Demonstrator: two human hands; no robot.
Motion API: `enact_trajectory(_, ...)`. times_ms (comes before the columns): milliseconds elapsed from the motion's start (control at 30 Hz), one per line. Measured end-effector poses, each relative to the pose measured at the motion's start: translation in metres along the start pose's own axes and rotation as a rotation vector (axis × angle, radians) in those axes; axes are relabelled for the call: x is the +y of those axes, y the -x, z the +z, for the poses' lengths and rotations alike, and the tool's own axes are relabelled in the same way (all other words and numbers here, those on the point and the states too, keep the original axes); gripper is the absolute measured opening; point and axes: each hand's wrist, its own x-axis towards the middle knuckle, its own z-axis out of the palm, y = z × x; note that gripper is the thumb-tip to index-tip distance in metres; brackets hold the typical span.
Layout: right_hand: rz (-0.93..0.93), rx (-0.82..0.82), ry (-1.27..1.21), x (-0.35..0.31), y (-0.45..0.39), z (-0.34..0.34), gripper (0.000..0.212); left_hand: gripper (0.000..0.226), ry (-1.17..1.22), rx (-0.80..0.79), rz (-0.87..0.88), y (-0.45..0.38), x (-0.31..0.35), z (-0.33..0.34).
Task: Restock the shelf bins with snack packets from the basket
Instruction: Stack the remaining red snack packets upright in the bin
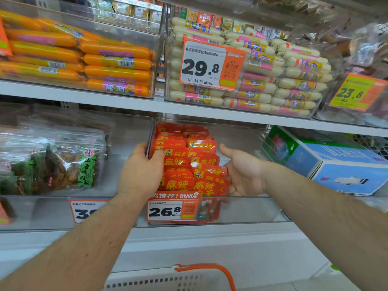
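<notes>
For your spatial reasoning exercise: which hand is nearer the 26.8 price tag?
Left. The left hand grips the red packets just above the 26.8 price tag; the right hand lies open farther right.

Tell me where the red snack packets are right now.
In the head view, the red snack packets fill the left part of the clear bin on the lower shelf, behind the 26.8 price tag, between the left hand and right hand.

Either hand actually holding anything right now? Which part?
Left hand grips the left edge of the red snack packets in the clear bin, thumb across the front. Right hand is open, fingers against the stack's right side.
</notes>
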Motion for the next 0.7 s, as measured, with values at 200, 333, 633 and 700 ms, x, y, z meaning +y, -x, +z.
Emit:
enact_trajectory(200,-0.456,0.661,0.535,0.013,0.031,0.008,0.032,0.006,-0.013,0.002,0.004,0.0,0.001,-0.001)
enact_trajectory(333,-0.719,0.74,1.058,0.03,0.048,0.028,0.022,0.008,-0.024,0.013,-0.033,-0.001,0.002,0.001)
enact_trajectory(633,-0.582,0.764,1.163,0.053,0.05,0.057,0.037,0.028,-0.646,-0.4,0.83,-0.01,0.036,0.005)
enact_trajectory(700,-0.56,0.735,1.079,0.052,0.041,0.057,0.03,0.022,-0.798,-0.612,0.746,-0.016,0.045,0.017)
